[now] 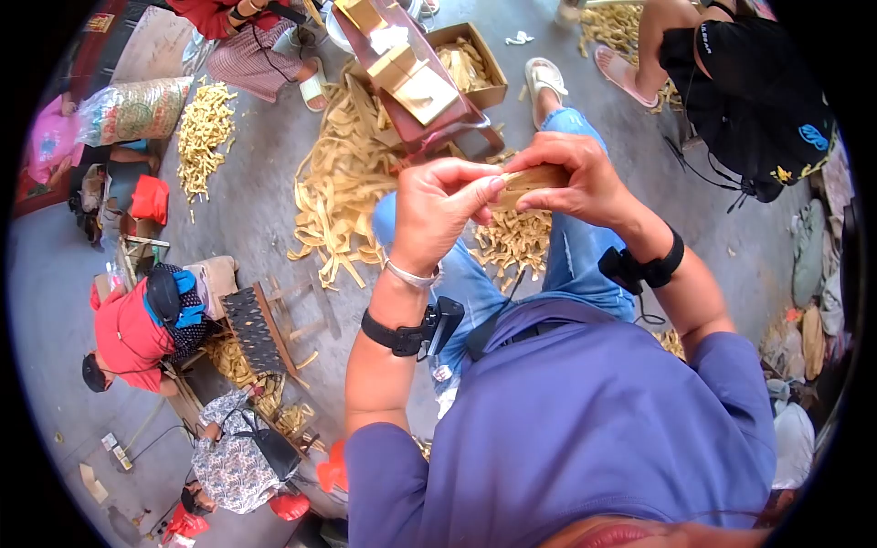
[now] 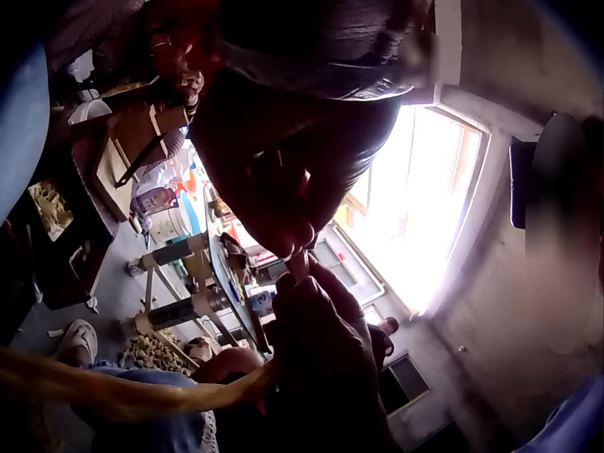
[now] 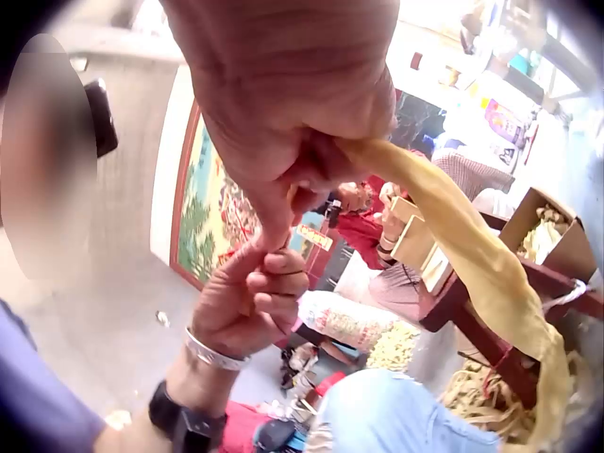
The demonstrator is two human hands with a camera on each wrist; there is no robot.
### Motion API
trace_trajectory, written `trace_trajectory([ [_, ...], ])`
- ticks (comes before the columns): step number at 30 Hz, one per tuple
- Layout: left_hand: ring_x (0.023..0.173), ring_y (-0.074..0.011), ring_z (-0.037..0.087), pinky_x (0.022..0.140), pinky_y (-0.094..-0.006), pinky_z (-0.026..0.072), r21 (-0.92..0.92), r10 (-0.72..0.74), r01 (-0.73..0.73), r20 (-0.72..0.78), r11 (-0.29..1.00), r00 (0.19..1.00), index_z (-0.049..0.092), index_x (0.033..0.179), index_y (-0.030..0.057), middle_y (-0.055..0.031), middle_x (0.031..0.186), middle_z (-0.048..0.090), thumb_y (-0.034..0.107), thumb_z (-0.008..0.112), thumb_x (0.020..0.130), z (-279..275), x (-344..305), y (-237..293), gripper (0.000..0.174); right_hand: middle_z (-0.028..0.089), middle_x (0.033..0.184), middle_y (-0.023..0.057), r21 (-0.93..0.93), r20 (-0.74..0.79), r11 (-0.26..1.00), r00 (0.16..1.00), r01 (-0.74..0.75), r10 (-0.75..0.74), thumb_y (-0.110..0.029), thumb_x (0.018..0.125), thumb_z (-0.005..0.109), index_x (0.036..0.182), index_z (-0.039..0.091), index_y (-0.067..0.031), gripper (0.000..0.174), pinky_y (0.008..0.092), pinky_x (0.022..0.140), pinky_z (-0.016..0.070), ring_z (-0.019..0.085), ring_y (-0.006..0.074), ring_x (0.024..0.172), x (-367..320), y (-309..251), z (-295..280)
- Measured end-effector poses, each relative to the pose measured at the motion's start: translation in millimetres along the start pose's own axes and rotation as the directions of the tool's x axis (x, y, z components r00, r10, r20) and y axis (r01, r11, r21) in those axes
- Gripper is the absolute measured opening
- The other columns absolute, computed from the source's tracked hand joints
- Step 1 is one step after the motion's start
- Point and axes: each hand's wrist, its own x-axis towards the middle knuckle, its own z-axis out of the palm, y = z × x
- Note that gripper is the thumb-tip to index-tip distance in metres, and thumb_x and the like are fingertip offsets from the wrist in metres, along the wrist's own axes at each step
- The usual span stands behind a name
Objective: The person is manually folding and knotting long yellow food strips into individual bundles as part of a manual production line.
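Both hands are raised in front of the chest, fingertips meeting. My right hand (image 1: 585,173) holds a long yellowish flat strip (image 3: 462,236), folded over between its thumb and curled fingers. From that hand the strip's loose length hangs down in the right wrist view. With thumb and forefinger, my left hand (image 1: 429,205) pinches at the near end of the strip, beside the right fingertips. The left wrist view is dark and shows the left hand above the right hand (image 2: 321,340). The pinched piece itself is mostly hidden by the fingers.
A red-brown bench (image 1: 438,123) carries a wooden block (image 1: 416,82); a cardboard box (image 1: 489,96) of strips stands beside it. Long strips (image 1: 343,164) are heaped on the floor, and short pieces (image 1: 512,242) lie between the legs. Several other people sit around.
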Motion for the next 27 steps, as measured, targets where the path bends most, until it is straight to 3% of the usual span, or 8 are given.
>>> trace_trajectory([
  [4,0.056,-0.01,0.06,0.053,-0.0221,0.0518,0.043,0.009,-0.007,-0.06,0.999,0.998,0.067,0.092,-0.0032,-0.007,0.073,0.066,0.008,0.07,0.082,-20,24,-11,0.015,0.058,0.072,0.0093,-0.13,0.112,0.989,0.992,0.074,-0.059,-0.008,0.076,0.071,0.089,0.07,-0.0041,0.013,0.033,0.058,0.0452,0.057,0.024,0.064,25,30,-9],
  [7,0.055,-0.0096,0.06,0.052,-0.0232,0.0536,0.052,0.051,-0.045,-0.126,0.998,0.991,0.065,0.091,-0.0041,-0.0075,0.072,0.065,0.008,0.068,0.084,-40,50,-12,0.015,0.059,0.071,0.0093,-0.196,0.125,0.963,0.979,0.186,-0.164,-0.007,0.078,0.07,0.089,0.071,-0.0031,0.012,0.0311,0.055,0.0454,0.059,0.0205,0.062,60,64,-3],
  [11,0.055,-0.0105,0.061,0.05,-0.0236,0.054,0.067,0.043,-0.024,-0.295,0.997,0.955,0.064,0.088,-0.0035,-0.0077,0.071,0.065,0.008,0.067,0.084,-75,102,-21,0.012,0.063,0.073,0.0126,-0.259,0.081,0.963,0.996,0.069,-0.049,-0.011,0.08,0.068,0.086,0.07,-0.0008,0.012,0.0334,0.058,0.0482,0.062,0.0267,0.064,117,106,14],
  [18,0.056,-0.0123,0.062,0.053,-0.0245,0.056,0.03,0.011,0.0,-0.367,1.0,0.93,0.063,0.086,-0.0037,-0.0085,0.073,0.065,0.006,0.067,0.084,-116,159,-50,0.01,0.065,0.068,0.0146,-0.405,0.056,0.911,0.997,0.076,-0.058,-0.013,0.08,0.067,0.084,0.07,0.0002,0.014,0.0324,0.057,0.0494,0.063,0.0253,0.06,166,162,45],
  [21,0.06,-0.0149,0.064,0.056,-0.0256,0.0571,0.07,-0.107,0.135,-0.315,0.988,0.943,0.064,0.092,-0.0047,-0.0108,0.08,0.067,0.012,0.062,0.089,-122,149,-57,0.017,0.065,0.064,0.0108,-0.314,-0.071,0.935,0.986,-0.167,0.153,-0.015,0.083,0.067,0.085,0.071,-0.0008,0.015,0.0309,0.052,0.0486,0.062,0.0163,0.057,158,163,38],
  [22,0.061,-0.0158,0.064,0.056,-0.0257,0.0571,0.039,-0.154,0.171,-0.27,0.984,0.95,0.064,0.094,-0.0048,-0.0114,0.082,0.067,0.013,0.061,0.09,-116,140,-52,0.019,0.067,0.066,0.006,-0.121,-0.09,0.933,0.94,-0.34,0.33,-0.018,0.086,0.066,0.09,0.071,-0.0018,0.017,0.0288,0.049,0.0483,0.061,0.0089,0.058,157,157,31],
  [24,0.073,-0.0189,0.067,0.066,-0.0276,0.0563,-0.031,-0.216,0.214,-0.105,0.976,0.971,0.063,0.105,-0.0058,-0.0134,0.091,0.068,0.02,0.057,0.093,-106,126,-57,0.029,0.068,0.08,0.0044,0.32,-0.079,0.889,0.925,-0.328,0.371,-0.019,0.089,0.065,0.1,0.068,-0.0004,0.022,0.0248,0.063,0.0522,0.063,0.0091,0.072,144,153,25],
  [27,0.087,-0.0208,0.067,0.08,-0.0294,0.0524,0.332,0.05,-0.071,0.072,0.94,0.996,0.061,0.113,-0.0062,-0.014,0.097,0.068,0.023,0.054,0.095,-88,115,-78,0.035,0.068,0.096,0.0044,0.654,-0.028,0.724,0.949,-0.22,0.314,-0.016,0.092,0.06,0.106,0.065,0.0002,0.022,0.0239,0.081,0.0513,0.064,0.0116,0.09,117,120,24],
])
